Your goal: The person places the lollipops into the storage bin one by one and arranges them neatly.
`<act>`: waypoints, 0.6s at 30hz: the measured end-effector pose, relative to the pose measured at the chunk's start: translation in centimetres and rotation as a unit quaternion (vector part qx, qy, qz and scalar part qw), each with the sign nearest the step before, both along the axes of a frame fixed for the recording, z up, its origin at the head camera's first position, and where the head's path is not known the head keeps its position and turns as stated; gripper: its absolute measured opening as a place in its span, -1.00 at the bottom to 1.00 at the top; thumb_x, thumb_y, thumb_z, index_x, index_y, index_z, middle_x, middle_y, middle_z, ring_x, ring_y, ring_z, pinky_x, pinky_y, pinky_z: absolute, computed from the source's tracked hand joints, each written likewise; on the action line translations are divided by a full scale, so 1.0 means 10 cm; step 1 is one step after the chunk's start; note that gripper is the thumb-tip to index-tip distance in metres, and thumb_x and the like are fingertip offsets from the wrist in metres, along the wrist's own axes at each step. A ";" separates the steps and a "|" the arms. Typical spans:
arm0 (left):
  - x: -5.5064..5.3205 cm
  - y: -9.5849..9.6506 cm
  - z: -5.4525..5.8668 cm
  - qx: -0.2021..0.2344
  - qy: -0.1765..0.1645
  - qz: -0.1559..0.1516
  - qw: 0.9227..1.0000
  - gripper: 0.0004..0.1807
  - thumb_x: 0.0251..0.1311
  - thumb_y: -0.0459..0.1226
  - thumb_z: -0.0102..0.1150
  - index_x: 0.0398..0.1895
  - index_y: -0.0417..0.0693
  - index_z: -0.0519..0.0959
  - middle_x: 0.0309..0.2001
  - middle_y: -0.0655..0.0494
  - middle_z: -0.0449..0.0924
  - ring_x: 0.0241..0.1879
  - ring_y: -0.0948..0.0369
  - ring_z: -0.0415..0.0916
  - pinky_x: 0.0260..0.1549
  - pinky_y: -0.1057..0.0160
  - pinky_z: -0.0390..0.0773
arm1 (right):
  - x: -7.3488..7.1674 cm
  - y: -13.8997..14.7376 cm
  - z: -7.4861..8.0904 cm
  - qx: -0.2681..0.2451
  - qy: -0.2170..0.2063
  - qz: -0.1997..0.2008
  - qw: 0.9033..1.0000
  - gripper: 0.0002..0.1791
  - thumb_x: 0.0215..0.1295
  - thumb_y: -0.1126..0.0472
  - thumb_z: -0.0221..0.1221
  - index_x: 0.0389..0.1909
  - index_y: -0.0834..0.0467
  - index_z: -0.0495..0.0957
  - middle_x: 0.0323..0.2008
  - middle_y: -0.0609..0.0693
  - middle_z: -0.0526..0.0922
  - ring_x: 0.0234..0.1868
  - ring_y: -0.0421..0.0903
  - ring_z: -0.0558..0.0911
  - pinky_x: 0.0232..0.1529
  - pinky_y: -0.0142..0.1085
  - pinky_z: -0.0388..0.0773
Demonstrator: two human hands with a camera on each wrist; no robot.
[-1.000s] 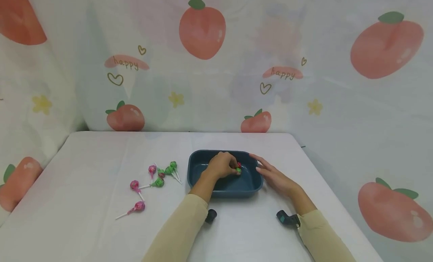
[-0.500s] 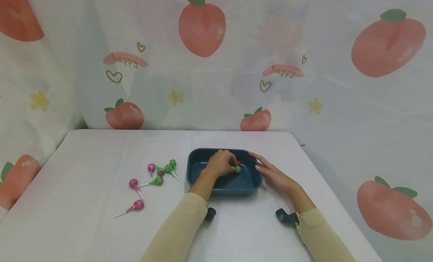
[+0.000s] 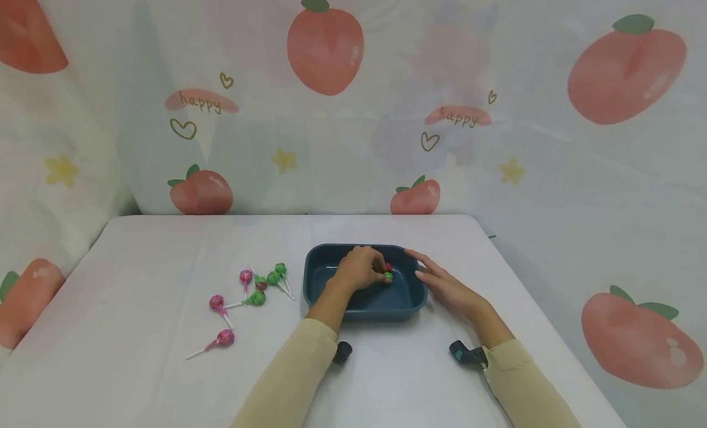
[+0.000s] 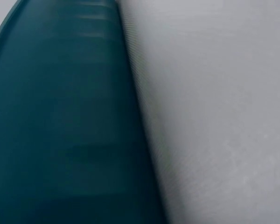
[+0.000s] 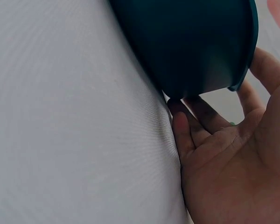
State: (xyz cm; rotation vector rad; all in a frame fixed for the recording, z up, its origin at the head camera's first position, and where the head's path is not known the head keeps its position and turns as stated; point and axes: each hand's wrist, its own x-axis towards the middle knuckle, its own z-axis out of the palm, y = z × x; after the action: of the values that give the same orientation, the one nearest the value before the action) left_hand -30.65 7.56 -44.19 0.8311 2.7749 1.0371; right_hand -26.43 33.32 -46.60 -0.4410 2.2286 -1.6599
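In the head view, a dark blue rectangular basin (image 3: 381, 314) sits on the white table. My left hand (image 3: 356, 269) reaches down inside it, and its thumb and fingers pinch a lollipop (image 3: 388, 276) in green and red wrapping; the stick is hidden. My right hand (image 3: 450, 290) rests against the basin's right end, fingers stretched along the rim and side. From the right wrist, the basin's outer wall (image 5: 196, 51) shows with the fingertips at its edge. Only the basin's side (image 4: 74, 116) and the tablecloth appear in the left wrist view, blurred.
Left of the basin lie several lollipops, among them a green one (image 3: 256, 298) and a pink one (image 3: 225, 338) with its stick toward the front left. Black wrist cameras stick out by the left sleeve (image 3: 342, 352) and right sleeve (image 3: 466, 354). A fruit-printed cloth (image 3: 326, 139) hangs behind the table.
Both hands and the basin keep nearly the same places; the whole head view shifts slightly. The left hand still pinches the lollipop.
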 end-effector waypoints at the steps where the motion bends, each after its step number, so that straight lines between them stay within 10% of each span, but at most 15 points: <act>1: 0.00 0.00 0.00 0.006 0.001 -0.003 1.000 -0.83 0.10 -0.15 0.60 -0.31 0.05 0.79 -0.38 0.31 0.68 -0.29 0.29 0.57 -0.17 0.20 0.59 | 0.00 0.00 0.00 -0.001 -0.001 -0.001 1.000 -0.41 0.69 0.09 -0.09 0.64 -0.25 0.08 0.64 -0.03 -0.10 0.62 0.03 -0.23 0.46 0.28 -0.35; 18: -0.02 -0.11 0.07 0.120 -0.036 -0.038 0.991 -0.82 0.18 -0.23 0.54 -0.17 -0.03 0.78 -0.29 0.29 0.71 -0.22 0.31 0.61 -0.12 0.27 0.59 | 0.00 0.00 -0.01 0.003 0.002 0.004 1.000 -0.38 0.67 -0.01 -0.04 0.64 -0.22 0.06 0.65 0.02 -0.13 0.62 0.11 -0.27 0.43 0.35 -0.38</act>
State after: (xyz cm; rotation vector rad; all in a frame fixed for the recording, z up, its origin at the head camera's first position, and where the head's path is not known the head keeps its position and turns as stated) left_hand -30.84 6.50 -43.48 0.8961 2.5723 1.3768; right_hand -26.45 33.33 -46.73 -0.4524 2.2308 -1.6489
